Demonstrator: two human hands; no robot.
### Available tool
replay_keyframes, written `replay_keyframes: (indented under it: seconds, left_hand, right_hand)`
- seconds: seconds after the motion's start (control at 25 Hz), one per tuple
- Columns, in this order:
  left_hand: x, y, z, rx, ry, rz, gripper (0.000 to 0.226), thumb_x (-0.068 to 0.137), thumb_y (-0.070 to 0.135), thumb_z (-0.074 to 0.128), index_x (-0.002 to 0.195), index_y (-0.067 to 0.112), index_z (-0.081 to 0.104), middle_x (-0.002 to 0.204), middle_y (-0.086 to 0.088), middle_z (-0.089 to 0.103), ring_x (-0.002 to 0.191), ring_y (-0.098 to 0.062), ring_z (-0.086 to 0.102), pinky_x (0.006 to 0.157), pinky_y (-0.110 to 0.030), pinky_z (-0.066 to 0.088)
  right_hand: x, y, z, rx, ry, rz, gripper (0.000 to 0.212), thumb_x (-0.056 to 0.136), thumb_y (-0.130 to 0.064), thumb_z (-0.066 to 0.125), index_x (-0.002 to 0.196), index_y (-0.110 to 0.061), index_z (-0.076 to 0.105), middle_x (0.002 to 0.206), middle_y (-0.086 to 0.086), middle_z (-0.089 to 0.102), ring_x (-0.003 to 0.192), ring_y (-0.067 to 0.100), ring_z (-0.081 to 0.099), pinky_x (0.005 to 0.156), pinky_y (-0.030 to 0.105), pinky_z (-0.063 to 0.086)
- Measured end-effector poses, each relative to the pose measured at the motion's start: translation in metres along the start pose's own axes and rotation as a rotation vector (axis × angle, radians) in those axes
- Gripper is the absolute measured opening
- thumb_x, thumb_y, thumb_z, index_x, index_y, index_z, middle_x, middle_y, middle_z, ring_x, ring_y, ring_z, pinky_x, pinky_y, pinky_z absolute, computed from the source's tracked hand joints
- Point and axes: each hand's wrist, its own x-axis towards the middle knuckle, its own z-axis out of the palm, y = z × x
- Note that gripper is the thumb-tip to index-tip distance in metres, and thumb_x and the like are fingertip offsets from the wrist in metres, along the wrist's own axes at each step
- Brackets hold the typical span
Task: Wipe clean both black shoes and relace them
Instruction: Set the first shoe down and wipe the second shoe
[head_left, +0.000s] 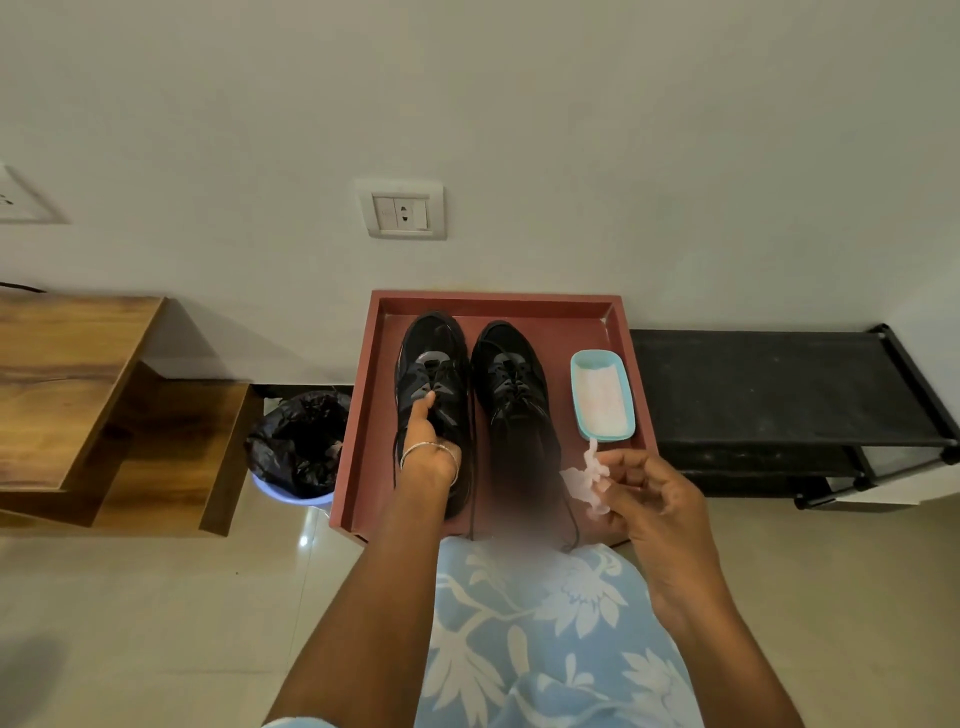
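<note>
Pinching a thin wipe (587, 480) in my right grip (649, 501) while my left grip (423, 441) clasps the left shoe (434, 358) in the tray (363, 441), I could snag the loose laces (473, 493) and tip it.

Two black shoes stand side by side, toes pointing away from the person. The left shoe (434, 358) lies under the left hand (427, 447), which holds it at the tongue, one finger stretched up along the laced front and the wrist over its opening. The right shoe (511, 374) stands just right of that hand and left of the right hand (647, 493); its heel end is blurred. Loose black lace ends (474, 467) trail toward the person between the shoes. A crumpled whitish wipe (589, 480) is pinched in the right hand's fingertips, near the right shoe's heel.
</note>
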Motion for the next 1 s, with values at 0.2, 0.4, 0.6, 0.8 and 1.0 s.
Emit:
replay_keyframes:
  seconds: [0.2, 0.4, 0.6, 0.8, 1.0]
  left_hand:
    - [-0.069, 0.012, -0.037, -0.049, -0.213, 0.093, 0.046, 0.078, 0.004, 0.065, 0.124, 0.001, 0.064, 0.126, -0.021, 0.065, 0.119, -0.034, 0.062, 0.102, -0.041, 0.051]
    - [-0.152, 0.028, -0.048, -0.123, -0.443, 0.079, 0.043, 0.086, 0.009, 0.059, 0.128, 0.002, 0.063, 0.129, -0.017, 0.064, 0.122, -0.03, 0.061, 0.103, -0.041, 0.049]
    - [-0.214, 0.031, -0.038, -0.121, -0.591, 0.007, 0.04, 0.088, 0.019, 0.061, 0.125, 0.006, 0.066, 0.134, -0.014, 0.061, 0.121, -0.026, 0.062, 0.102, -0.038, 0.05]
    - [-0.273, 0.017, -0.038, 0.015, -0.721, -0.024, 0.034, 0.092, 0.022, 0.055, 0.112, 0.001, 0.073, 0.123, -0.017, 0.067, 0.116, -0.03, 0.064, 0.112, -0.042, 0.04]
    - [-0.316, 0.009, -0.055, -0.023, -0.857, -0.085, 0.042, 0.096, 0.027, 0.052, 0.125, -0.001, 0.065, 0.136, -0.019, 0.059, 0.129, -0.031, 0.055, 0.119, -0.039, 0.029]
  right_hand:
    - [-0.01, -0.016, 0.002, 0.077, -0.012, 0.023, 0.018, 0.084, -0.004, 0.076, 0.097, -0.016, 0.078, 0.097, -0.006, 0.078, 0.097, 0.012, 0.074, 0.082, 0.028, 0.059]
    - [-0.044, -0.041, 0.013, 0.243, -0.149, 0.002, 0.029, 0.083, 0.005, 0.072, 0.109, -0.008, 0.075, 0.11, 0.002, 0.077, 0.11, 0.016, 0.07, 0.1, 0.036, 0.055]
    - [-0.098, -0.082, 0.021, 0.154, -0.183, -0.28, 0.024, 0.077, -0.002, 0.08, 0.097, -0.015, 0.078, 0.097, 0.003, 0.079, 0.096, 0.019, 0.074, 0.084, 0.028, 0.059]
    - [-0.14, -0.121, 0.02, -0.054, -0.013, -0.771, 0.023, 0.082, -0.011, 0.083, 0.102, -0.018, 0.074, 0.092, -0.004, 0.075, 0.087, 0.017, 0.072, 0.077, 0.026, 0.059]
    - [-0.168, -0.129, 0.018, -0.281, 0.192, -1.123, 0.02, 0.088, -0.009, 0.076, 0.108, -0.011, 0.076, 0.104, -0.002, 0.07, 0.095, 0.009, 0.067, 0.079, 0.013, 0.054]
